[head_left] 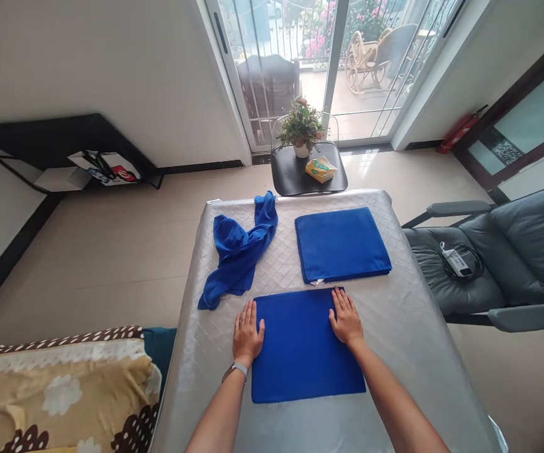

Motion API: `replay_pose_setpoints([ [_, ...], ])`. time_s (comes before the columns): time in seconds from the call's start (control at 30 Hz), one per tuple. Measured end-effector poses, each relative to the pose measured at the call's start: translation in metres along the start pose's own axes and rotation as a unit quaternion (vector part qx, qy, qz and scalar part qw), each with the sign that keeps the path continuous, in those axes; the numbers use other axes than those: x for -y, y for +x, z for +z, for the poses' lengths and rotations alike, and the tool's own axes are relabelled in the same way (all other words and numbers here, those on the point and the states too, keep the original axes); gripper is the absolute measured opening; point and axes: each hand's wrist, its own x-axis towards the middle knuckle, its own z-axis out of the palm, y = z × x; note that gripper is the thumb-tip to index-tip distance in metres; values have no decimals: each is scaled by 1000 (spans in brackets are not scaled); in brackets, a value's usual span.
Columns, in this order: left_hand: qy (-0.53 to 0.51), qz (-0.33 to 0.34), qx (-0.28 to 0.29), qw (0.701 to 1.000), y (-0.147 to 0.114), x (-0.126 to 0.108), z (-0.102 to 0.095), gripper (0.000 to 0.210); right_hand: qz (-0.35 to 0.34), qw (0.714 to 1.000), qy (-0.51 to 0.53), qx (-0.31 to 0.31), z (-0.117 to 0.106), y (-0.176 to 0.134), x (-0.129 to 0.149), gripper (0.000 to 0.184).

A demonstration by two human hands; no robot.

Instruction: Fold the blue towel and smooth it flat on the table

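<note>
A blue cloth [304,352] lies flat and rectangular on the silvery quilted table cover [394,377], right in front of me. My left hand [248,333] rests on its upper left edge, fingers stretched forward, a watch at the wrist. Near the upper right corner my right hand [347,318] lies flat on the same cloth with its fingers extended. Neither hand grips anything. Beyond them to the right is a folded stack of blue cloth [342,242] with a small white tag. Farther left lies a crumpled, twisted blue cloth [241,251].
A black chair [283,176] behind the table holds a potted plant [301,129] and a tissue pack [321,170]. To the right, a grey armchair [470,251] carries a power strip [455,261]. Patterned bedding [64,396] lies at lower left. Glass doors stand behind.
</note>
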Motion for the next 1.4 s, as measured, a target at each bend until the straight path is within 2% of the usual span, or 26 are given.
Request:
replay_pose_setpoints([
  [0.5,19,5,-9,1000,-1,2,5,63,-14,999,36,-9,0,-3,-1,65],
  [0.63,16,7,-9,1000,-1,2,4,62,-16,999,32,-7,-7,-10,-4,65],
  [0.87,0,9,-26,1000,-2,0,3,63,26,1000,13,2,-23,-25,-9,65],
  [1.2,-20,8,-44,999,-2,0,1,63,16,1000,-18,8,2,-9,-11,63],
  [1.4,-28,3,-55,998,-2,1,5,63,8,1000,-26,-1,4,-10,-14,64],
])
